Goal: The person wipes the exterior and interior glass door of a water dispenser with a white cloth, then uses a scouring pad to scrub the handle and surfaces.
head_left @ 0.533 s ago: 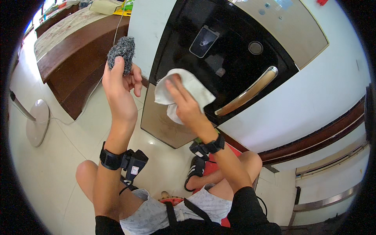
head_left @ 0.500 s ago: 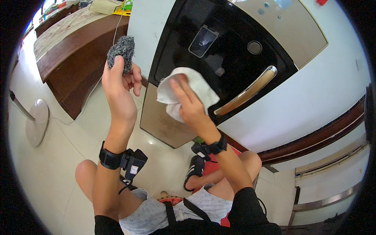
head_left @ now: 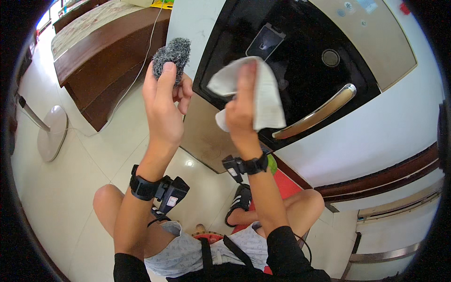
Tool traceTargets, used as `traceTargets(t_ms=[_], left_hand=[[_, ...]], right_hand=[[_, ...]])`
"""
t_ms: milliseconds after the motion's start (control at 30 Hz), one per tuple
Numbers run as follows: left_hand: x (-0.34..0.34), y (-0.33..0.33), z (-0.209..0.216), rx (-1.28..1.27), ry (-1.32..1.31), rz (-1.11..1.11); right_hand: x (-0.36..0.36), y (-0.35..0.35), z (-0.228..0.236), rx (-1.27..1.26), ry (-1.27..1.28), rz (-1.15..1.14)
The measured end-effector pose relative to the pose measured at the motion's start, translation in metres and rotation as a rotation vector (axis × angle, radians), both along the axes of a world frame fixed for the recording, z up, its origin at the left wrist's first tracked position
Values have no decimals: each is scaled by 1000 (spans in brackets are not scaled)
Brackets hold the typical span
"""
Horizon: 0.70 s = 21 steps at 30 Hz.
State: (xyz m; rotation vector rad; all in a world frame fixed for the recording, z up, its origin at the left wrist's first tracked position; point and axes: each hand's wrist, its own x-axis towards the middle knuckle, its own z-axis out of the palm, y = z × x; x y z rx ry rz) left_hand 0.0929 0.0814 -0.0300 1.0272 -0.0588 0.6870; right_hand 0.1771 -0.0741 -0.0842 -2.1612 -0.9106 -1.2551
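My left hand (head_left: 163,108) is raised left of a cabinet-like appliance and grips a dark grey steel wool scouring pad (head_left: 174,55) between thumb and fingers. A white cloth (head_left: 269,96) is in my right hand (head_left: 241,115), whose fingers are smeared by motion. The cloth lies over the lower left part of the appliance's glossy black front panel (head_left: 300,77); I cannot tell how firmly it touches. To the right of the cloth runs a curved gold and silver handle (head_left: 319,112). The cloth hides part of the panel.
A brown wooden bench (head_left: 112,51) with a patterned top stands at left. Near it is a round stand base (head_left: 52,134) with a thin cable (head_left: 124,94) across the tiles. A dark shoe (head_left: 241,202) and red mat (head_left: 284,181) lie below the appliance, beside a white wall (head_left: 338,150).
My right hand with the cloth has moved across the panel, and the cloth has changed its fold. The left hand still holds the scouring pad. The whole view has shifted slightly.
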Motion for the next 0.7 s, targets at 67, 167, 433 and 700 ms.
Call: traceTargets(t_ms=[67,167,433,700], left_hand=[[-1,3,-1,33,16,3],[0,10,-4,85,35,52],[-1,11,-2,51,9,18],[6,-3,-8,259,119,-326]], right_hand=[[3,8,-20,-190,-57,-139],[3,18,-41,-208,35,111],[-34,5,-61,117,604,315],[-108,-51,1,128,187,195]])
